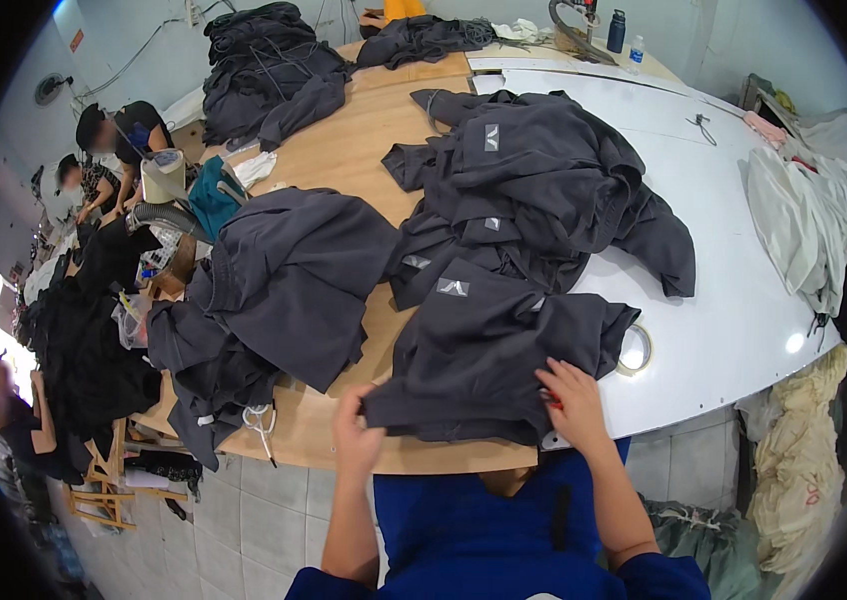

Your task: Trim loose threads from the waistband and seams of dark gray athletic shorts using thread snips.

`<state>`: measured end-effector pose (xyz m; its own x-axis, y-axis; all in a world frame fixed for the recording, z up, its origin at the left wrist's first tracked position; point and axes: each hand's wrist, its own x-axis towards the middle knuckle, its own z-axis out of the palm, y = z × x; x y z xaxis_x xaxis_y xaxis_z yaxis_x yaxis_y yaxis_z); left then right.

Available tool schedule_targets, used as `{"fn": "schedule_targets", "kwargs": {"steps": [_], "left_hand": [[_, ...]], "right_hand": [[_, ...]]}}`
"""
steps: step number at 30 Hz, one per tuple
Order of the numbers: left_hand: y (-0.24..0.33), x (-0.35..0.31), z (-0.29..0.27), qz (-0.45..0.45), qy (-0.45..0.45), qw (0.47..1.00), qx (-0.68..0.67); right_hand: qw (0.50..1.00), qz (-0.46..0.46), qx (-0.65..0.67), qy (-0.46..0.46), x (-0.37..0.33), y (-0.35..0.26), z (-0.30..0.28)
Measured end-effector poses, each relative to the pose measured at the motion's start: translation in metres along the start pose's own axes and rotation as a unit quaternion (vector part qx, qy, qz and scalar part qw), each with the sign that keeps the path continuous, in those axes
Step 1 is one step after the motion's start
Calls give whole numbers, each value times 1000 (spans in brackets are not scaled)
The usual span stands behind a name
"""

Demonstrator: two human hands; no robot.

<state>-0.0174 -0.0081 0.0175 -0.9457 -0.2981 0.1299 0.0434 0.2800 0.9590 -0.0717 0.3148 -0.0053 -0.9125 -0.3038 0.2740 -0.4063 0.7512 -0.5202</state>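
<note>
A dark grey garment (pixel 464 370) with a light printed patch lies at the table's near edge, its thick band toward me. My left hand (pixel 356 430) pinches the left end of that band. Over the garment's right side rests my right hand (pixel 574 402), fingers slightly bent on the cloth. A small red object (pixel 552 399) shows under its fingers, mostly hidden, and seems to be held in the palm. Just beyond lies a heap of similar dark grey garments (pixel 544 170). More of them form a pile (pixel 294 270) to the left.
A roll of tape (pixel 635 350) lies on the white tabletop (pixel 734 330), right of the garment. White-handled scissors (pixel 262 430) hang at the left edge. Another dark pile (pixel 274 80) is at the far left. Pale cloth (pixel 809 220) drapes over the right side. People work at the left.
</note>
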Motion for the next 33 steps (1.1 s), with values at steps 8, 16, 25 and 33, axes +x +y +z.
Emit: {"fn": "schedule_targets", "kwargs": {"steps": [8,16,25,33], "left_hand": [[12,-39,5,147,32,941,305],[9,-57,72,201,-216,932,211],[-20,-26,46,-10,-138,989,57],[-42,-32,12,-332,-53,755,-563]], "right_hand": [[992,-28,80,96,-21,-23,-3],[996,-87,-15,-1,-25,-46,18],[991,-55,-10,125,-36,-41,-15],[996,-74,-49,24,-44,-33,14]]}}
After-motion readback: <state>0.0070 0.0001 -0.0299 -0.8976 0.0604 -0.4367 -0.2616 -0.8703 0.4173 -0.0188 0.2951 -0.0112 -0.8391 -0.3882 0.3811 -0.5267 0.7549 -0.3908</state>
